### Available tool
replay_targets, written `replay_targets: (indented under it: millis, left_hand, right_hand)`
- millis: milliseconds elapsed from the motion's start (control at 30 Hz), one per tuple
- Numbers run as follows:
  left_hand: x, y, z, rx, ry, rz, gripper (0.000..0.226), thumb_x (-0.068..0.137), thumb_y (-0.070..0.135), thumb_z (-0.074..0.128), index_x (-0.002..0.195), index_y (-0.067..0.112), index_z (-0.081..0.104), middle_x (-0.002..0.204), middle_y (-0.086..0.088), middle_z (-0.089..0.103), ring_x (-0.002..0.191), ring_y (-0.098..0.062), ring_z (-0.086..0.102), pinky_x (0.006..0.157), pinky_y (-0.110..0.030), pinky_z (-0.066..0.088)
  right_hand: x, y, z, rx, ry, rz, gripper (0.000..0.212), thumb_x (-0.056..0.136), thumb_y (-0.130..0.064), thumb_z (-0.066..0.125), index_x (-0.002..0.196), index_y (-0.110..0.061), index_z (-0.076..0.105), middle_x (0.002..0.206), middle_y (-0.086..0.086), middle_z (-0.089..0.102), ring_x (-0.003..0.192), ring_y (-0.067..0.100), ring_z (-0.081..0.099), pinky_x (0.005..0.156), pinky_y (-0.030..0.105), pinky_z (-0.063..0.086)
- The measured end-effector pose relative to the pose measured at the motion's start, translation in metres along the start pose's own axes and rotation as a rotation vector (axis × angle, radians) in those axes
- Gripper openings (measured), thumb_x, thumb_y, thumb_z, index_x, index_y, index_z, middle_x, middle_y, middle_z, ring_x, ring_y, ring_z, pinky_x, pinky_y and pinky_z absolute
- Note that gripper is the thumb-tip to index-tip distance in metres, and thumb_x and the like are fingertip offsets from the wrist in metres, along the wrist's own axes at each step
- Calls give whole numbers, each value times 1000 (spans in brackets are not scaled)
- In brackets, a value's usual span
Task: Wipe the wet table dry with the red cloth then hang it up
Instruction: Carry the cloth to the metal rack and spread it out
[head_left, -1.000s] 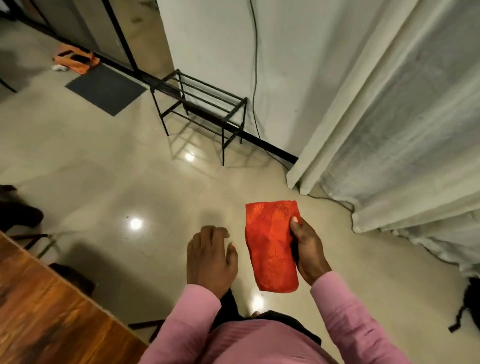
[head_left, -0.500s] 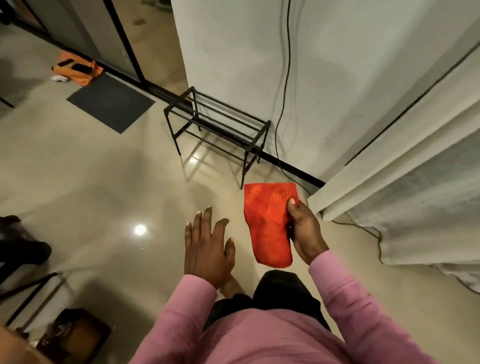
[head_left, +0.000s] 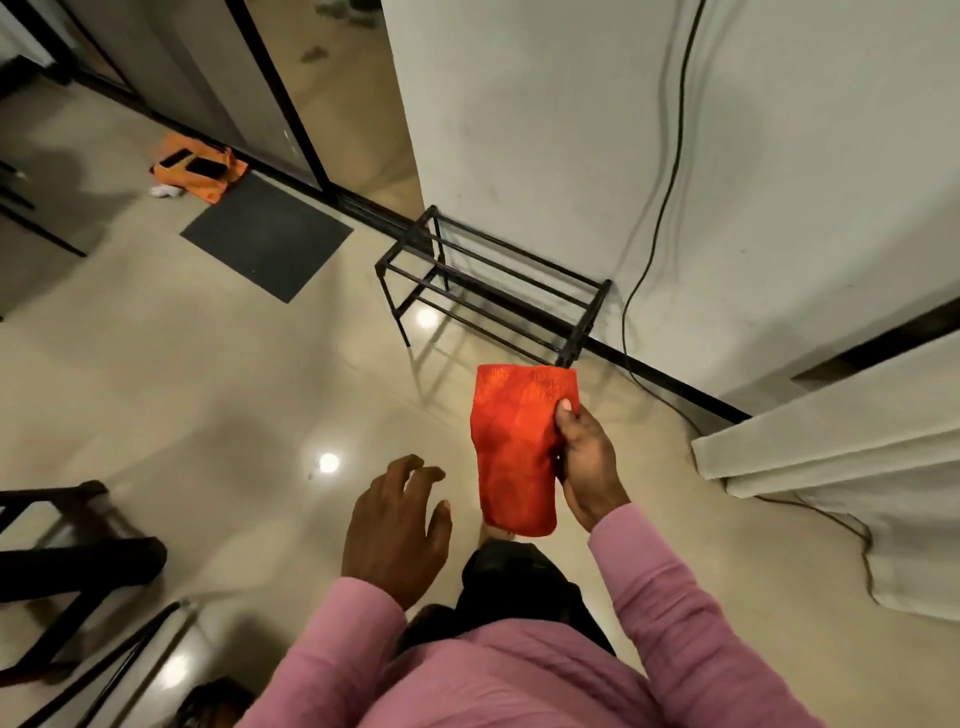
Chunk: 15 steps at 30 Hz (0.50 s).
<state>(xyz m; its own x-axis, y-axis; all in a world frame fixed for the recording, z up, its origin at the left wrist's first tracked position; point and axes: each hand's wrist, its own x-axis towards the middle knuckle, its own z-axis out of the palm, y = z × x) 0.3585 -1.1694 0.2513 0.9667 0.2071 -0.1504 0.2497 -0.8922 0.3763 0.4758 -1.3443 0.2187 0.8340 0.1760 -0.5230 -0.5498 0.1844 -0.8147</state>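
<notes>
A folded red cloth hangs in front of me over the shiny floor, gripped along its right edge by my right hand, thumb on top. My left hand hovers to the cloth's left, palm down, fingers loosely spread, holding nothing. A low black metal rack stands against the white wall just beyond the cloth. The table is out of view.
A dark mat and an orange item lie at the far left by a glass partition. A black cable runs down the wall. White curtains hang at right. Dark chair legs stand at lower left.
I have walked away from the wooden table, which left the view, toward the rack. The cloth stays in my right hand; my left hand's fingers have spread and relaxed.
</notes>
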Motion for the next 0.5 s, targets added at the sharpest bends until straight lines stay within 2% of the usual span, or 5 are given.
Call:
replay_targets:
  millis: [133,300,500]
  left_hand:
    - [53,-22,-14,-43,-60,9,26,90,19,59,116,20,64,123,-1,60,99,-24,63,80,-35,49]
    - [115,-44,-23,-112,-82,56,27,93,18,53,118,24,62,124,4,60,101,-20,62,80,-30,46]
    - [179,-89,-31,-189,-155,177,30,95,14,48,119,26,60,122,7,60,98,-19,62,81,-35,49]
  right_hand:
    - [33,-14,32,25,17,22,24,98,-39,45,108,-30,65,105,-7,72,96,10,68,76,29,51]
    - [62,-23,63,55,63,10,22,97,-42,45,104,-39,66,106,-9,71,98,11,67,76,27,53]
    - [90,-20,107,152,191,-23,22,97,-38,46,100,-31,67,101,-7,73,95,14,68,72,28,55]
